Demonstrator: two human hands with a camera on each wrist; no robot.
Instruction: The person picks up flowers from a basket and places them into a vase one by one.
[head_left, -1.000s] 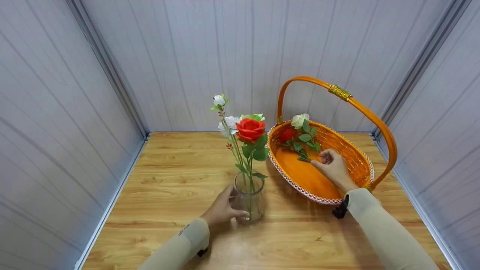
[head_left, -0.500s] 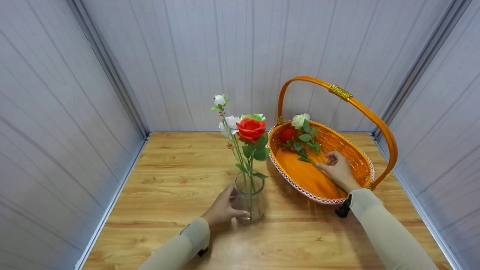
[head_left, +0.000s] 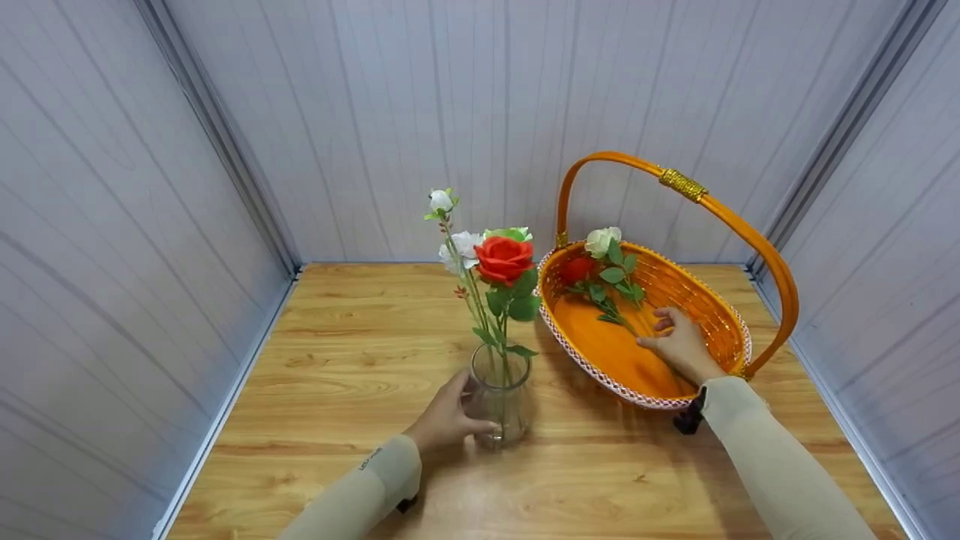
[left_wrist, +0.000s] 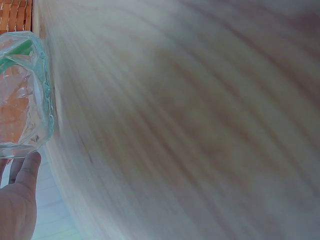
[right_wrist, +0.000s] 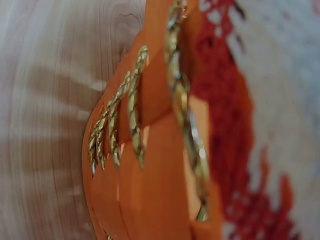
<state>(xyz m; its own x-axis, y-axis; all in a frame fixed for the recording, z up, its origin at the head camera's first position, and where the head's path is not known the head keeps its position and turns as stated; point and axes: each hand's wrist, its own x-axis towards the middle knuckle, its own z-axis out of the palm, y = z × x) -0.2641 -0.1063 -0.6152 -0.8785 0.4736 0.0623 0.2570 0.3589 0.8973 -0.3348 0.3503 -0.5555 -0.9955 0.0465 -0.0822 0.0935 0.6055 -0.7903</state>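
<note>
My left hand (head_left: 448,418) holds the clear glass vase (head_left: 501,397) low on its left side, thumb in front and fingers at the back. In the left wrist view the fingertips touch the glass (left_wrist: 30,105). Upright in the vase stand a red rose (head_left: 503,259) and several white flowers (head_left: 459,250). My right hand (head_left: 681,346) reaches into the orange basket (head_left: 592,341), thumb beside a flower stem, a gap showing between thumb and forefinger. A cream-white rose (head_left: 602,241) and a red rose (head_left: 577,268) lie in the basket. The right wrist view hides that hand behind the basket's weave (right_wrist: 155,165).
The basket's tall arched handle (head_left: 757,244) rises over the right forearm's side. Wall panels (head_left: 360,135) enclose the wooden table (head_left: 337,390) at the back and both sides. The vase stands just left of the basket.
My right hand has shifted slightly right and towards me along the stem, its thumb now farther from the leaves. The flowers in the basket stay put. My left hand and the vase have not moved.
</note>
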